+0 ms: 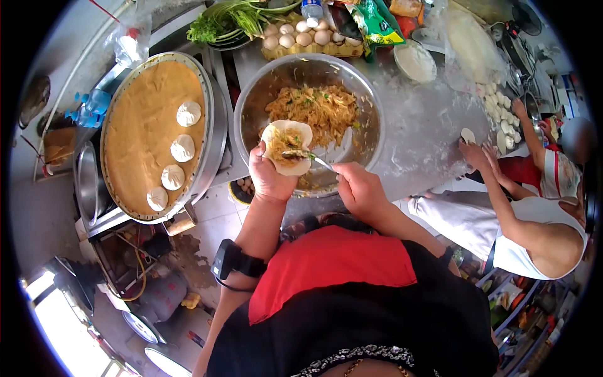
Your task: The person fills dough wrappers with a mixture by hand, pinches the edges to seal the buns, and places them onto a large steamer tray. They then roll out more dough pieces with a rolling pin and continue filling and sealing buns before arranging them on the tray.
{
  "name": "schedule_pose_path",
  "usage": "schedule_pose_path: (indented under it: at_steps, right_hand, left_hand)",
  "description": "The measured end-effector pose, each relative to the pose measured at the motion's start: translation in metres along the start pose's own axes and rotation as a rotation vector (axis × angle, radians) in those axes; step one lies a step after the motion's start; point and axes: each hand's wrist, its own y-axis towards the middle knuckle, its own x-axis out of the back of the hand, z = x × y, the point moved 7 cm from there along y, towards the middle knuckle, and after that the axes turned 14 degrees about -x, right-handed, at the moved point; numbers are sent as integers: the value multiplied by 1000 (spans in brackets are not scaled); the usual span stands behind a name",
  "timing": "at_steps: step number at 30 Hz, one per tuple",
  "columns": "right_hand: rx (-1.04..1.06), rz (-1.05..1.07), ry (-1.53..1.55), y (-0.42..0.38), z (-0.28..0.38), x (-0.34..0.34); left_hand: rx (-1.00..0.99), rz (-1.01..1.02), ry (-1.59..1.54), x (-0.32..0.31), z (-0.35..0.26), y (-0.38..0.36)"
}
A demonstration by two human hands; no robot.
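Observation:
A round dough wrapper (301,133) with shredded filling on it rests in my left hand (271,174), whose fingers curl under and around its edge. My right hand (363,190) grips the handle of a spoon (321,163), its bowl end pressed against the filling on the wrapper. Both hands are over the near side of a large metal bowl (375,135). Inside the bowl lies a heap of shredded filling (314,103) with green bits.
At left, a round steamer (135,119) carries several filled buns (182,147). Eggs in a carton (308,44), leafy greens (235,22) and a green packet (377,25) stand behind the bowl. On the floured table (421,132), two people work at right near dough pieces (499,113).

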Motion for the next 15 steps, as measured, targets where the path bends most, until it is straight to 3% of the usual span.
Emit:
schedule_pose_path:
  at_steps: [5,8,9,12,15]
  right_hand:
    - [-154,-104,74,12,-7,15]
    - [-220,-63,-251,21,-55,7]
    - [-345,83,-458,23,-75,-4]
    - [-280,200,-605,26,-85,-19]
    - [7,-9,-361,36,-51,-10]
  left_hand:
    - [24,-44,53,11,2,3]
    - [63,-81,56,14,2,0]
    - [80,-66,68,18,2,0]
    - [154,0,121,19,6,-6]
    - [221,55,203,18,15,-15]
